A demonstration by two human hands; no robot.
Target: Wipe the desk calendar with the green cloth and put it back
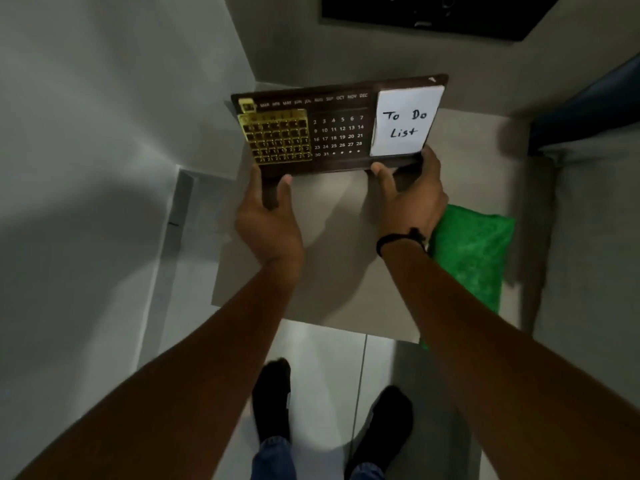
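I see both hands gripping the desk calendar [337, 124] by its lower edge, left hand [268, 216] under the gold grid, right hand [410, 199] under the note pad, above the small table [346, 271], where the green cloth [472, 251] lies.

- Desk calendar [337, 126]: dark brown board, gold date frame, white "To Do List" pad, tilted upright above the bench.
- Green cloth [474, 251]: crumpled, lying on the bench's right edge.

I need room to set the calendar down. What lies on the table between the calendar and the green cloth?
In the head view, only the right hand lies between calendar and green cloth; table there is bare.
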